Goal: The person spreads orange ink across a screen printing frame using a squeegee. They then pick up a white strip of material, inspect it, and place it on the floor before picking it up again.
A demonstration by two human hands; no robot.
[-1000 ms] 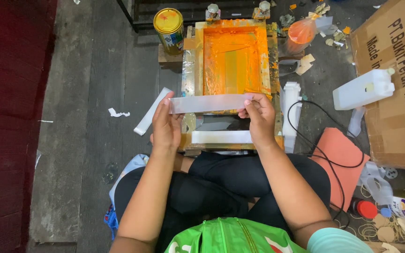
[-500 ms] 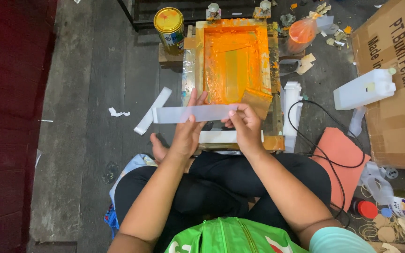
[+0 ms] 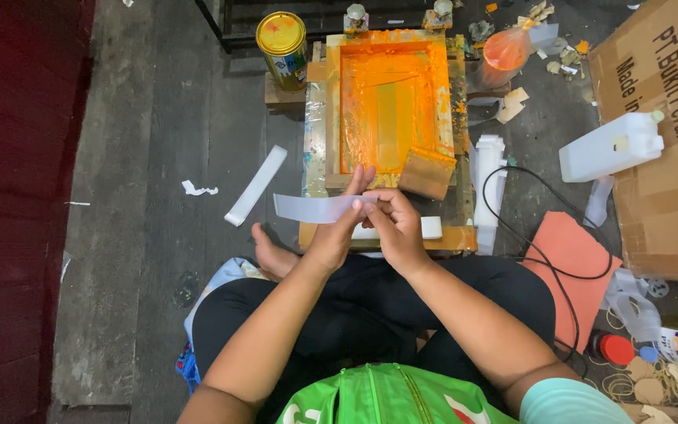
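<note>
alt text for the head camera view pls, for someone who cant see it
Seen from above, a seated person's left hand and right hand hold a pale strip just in front of an orange-inked screen-printing frame on a low stand. A squeegee rests on the frame's near corner; a yellow-lidded can, white jug and cardboard box sit on the floor.
</note>
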